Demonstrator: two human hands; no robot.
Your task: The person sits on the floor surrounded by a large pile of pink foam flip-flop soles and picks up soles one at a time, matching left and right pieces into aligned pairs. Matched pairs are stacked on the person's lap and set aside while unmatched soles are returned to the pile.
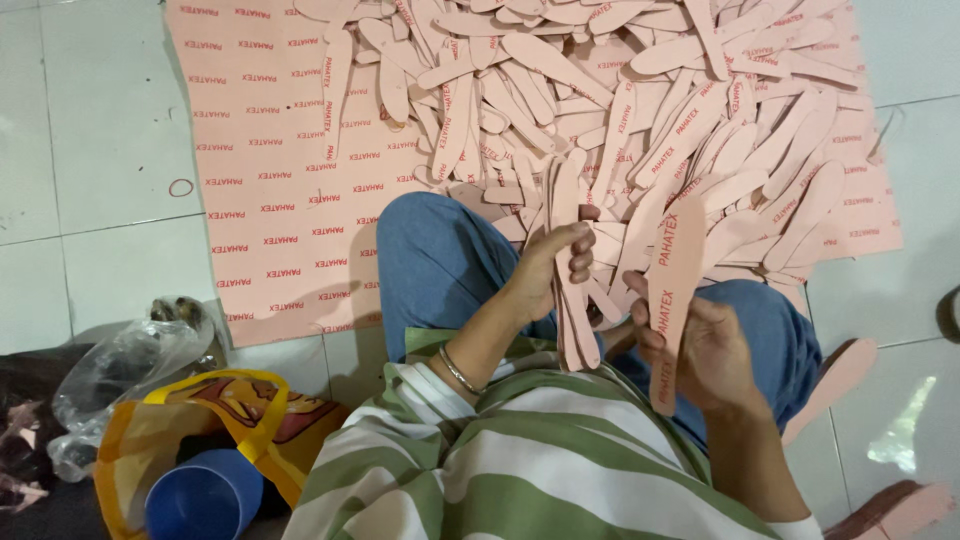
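I see the left hand [552,262] clamped round an upright stack of pink insole-shaped cardboard cutouts [567,270] at frame centre. Right hand [705,350] grips a single pink cardboard insole [673,290], just beside the stack, above the blue-jeaned lap [440,260].

Pink insole cutouts [640,110]: too many to count. 1 pink sheet [270,150], 1 blue cup [205,497], 1 yellow bag [240,400].

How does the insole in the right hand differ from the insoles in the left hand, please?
The right hand holds a single insole, while the left hand grips a stack of insoles. The single insole shows its flat printed face; the stack shows mostly thin edges. The single one leans slightly right; the stack stands nearly upright. All are pink and of the same shape as the pile behind.
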